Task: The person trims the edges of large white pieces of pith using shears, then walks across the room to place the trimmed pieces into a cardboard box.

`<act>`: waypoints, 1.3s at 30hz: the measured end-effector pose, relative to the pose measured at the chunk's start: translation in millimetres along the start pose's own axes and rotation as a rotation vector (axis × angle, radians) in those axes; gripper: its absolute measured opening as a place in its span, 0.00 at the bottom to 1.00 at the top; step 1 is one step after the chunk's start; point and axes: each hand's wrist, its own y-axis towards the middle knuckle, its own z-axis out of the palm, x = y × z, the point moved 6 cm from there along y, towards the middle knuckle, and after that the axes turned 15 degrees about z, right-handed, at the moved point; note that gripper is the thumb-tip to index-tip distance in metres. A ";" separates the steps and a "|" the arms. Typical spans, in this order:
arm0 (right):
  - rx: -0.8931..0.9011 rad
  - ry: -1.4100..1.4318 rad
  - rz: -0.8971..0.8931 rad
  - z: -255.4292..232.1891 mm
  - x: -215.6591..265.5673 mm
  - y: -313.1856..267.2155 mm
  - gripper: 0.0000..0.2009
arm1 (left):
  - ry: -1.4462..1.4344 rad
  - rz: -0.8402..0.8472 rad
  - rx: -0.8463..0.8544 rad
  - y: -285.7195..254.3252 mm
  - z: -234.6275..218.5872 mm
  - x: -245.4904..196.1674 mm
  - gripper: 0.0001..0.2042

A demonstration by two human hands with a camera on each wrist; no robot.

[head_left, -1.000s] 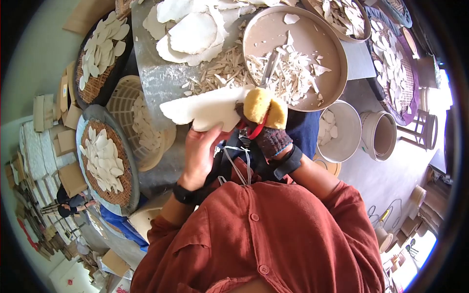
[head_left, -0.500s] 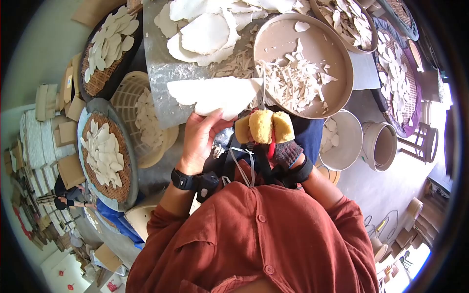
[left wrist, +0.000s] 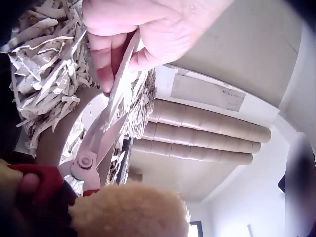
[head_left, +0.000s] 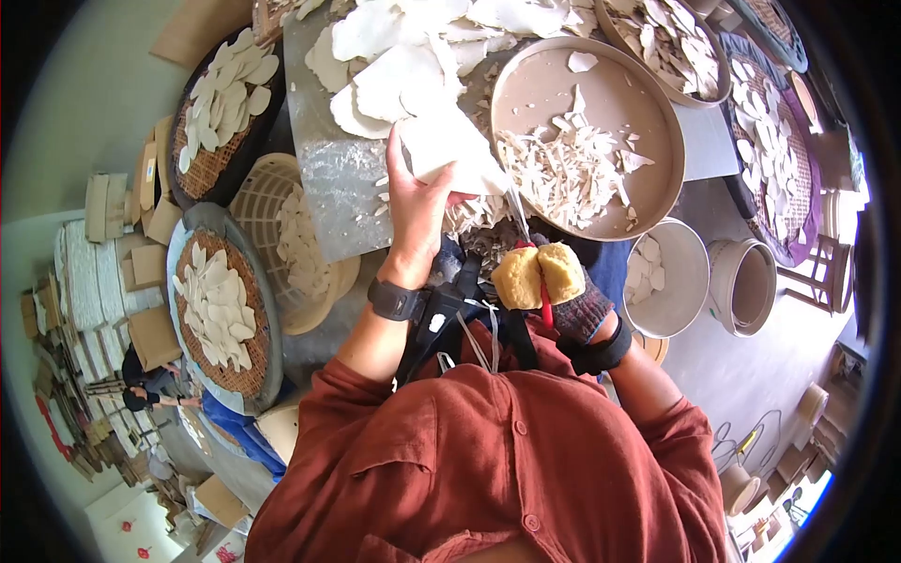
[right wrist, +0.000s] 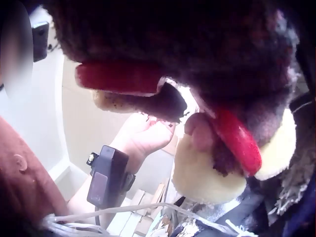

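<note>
My bare left hand (head_left: 418, 211) pinches a white flat sheet piece (head_left: 460, 155), thumb on one face and fingers behind. In the left wrist view the sheet (left wrist: 126, 64) appears nearly edge-on, its lower end at the blades of the shears (left wrist: 85, 160). In a dark knitted glove, my right hand (head_left: 584, 305) grips those red-handled shears (head_left: 518, 214), whose blades point up toward the sheet's right corner. Thick yellow foam padding (head_left: 516, 279) covers much of that hand at the handles. Red handle loops (right wrist: 237, 140) show around the gloved fingers in the right wrist view.
Larger white sheets (head_left: 394, 84) lie on a metal tabletop (head_left: 343, 202). A round tray (head_left: 671, 169) with cut strips stands beside them. A plastic basket (head_left: 246, 192), a white bucket (head_left: 690, 281) and woven trays (head_left: 249, 375) of pieces surround me. Another person (head_left: 141, 385) is far left.
My left hand has moved forward and turned the sheet, whose right corner now slants down to the blades. The right hand with the shears has shifted slightly right and closer to my body.
</note>
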 end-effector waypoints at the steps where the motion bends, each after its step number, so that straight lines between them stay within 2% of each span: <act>1: -0.029 -0.044 -0.023 -3.6 3.4 -1.7 0.11 | -0.004 0.015 0.056 2.3 7.1 -1.4 0.35; 2: -0.059 -0.087 -0.046 -7.1 6.7 -3.6 0.12 | -0.011 0.006 0.065 2.1 11.8 0.3 0.35; 4: -0.021 0.191 0.131 -11.4 -14.3 -1.2 0.12 | -0.024 -0.010 0.081 1.2 21.2 4.2 0.36; 6: 0.002 0.359 0.227 -12.0 -24.7 -3.2 0.12 | -0.052 -0.035 0.104 3.0 27.0 6.0 0.36; 8: 0.008 0.425 0.205 -10.1 -22.3 -8.4 0.13 | -0.061 -0.066 0.113 3.1 30.9 7.6 0.36; 10: 0.007 0.434 0.093 -5.8 -6.3 -9.9 0.13 | -0.081 -0.038 0.134 4.6 32.9 11.6 0.36; 11: 0.002 0.312 0.110 -9.0 -9.1 -11.0 0.14 | -0.089 -0.025 0.140 5.2 32.8 12.1 0.36; 14: 0.064 0.534 0.175 -8.5 -16.2 -13.3 0.15 | -0.071 -0.068 0.145 4.4 31.7 15.7 0.36; 17: -0.004 0.221 0.081 -10.2 -6.7 -13.7 0.13 | -0.037 0.012 0.168 6.7 29.3 8.6 0.37; 20: 0.183 1.100 0.245 2.3 -19.8 -8.1 0.10 | -0.025 -0.056 0.182 -1.9 25.8 -0.9 0.37; 21: 0.196 1.144 0.178 1.9 -15.1 -4.2 0.09 | -0.013 -0.028 0.202 -3.8 24.1 -0.1 0.38; 23: 0.064 0.718 0.226 0.8 -17.2 0.9 0.09 | 0.012 0.026 0.242 -8.6 19.8 2.9 0.38; 26: -0.068 0.412 0.208 -2.4 -25.2 8.0 0.10 | -0.034 -0.017 0.223 -13.6 16.8 4.1 0.38; 30: -0.059 0.309 0.162 -4.7 -27.5 9.0 0.10 | -0.019 -0.088 0.240 -15.8 6.9 11.3 0.38; 33: -0.084 0.044 0.011 -8.6 3.2 1.0 0.10 | -0.072 -0.147 0.232 -18.8 10.8 12.7 0.38; 37: -0.116 0.189 0.082 -8.0 -8.9 -3.1 0.09 | -0.078 -0.159 0.255 -19.7 10.7 13.3 0.38; 39: -0.114 0.084 0.015 -6.8 -0.4 -3.3 0.07 | -0.071 -0.152 0.277 -17.9 10.2 6.9 0.37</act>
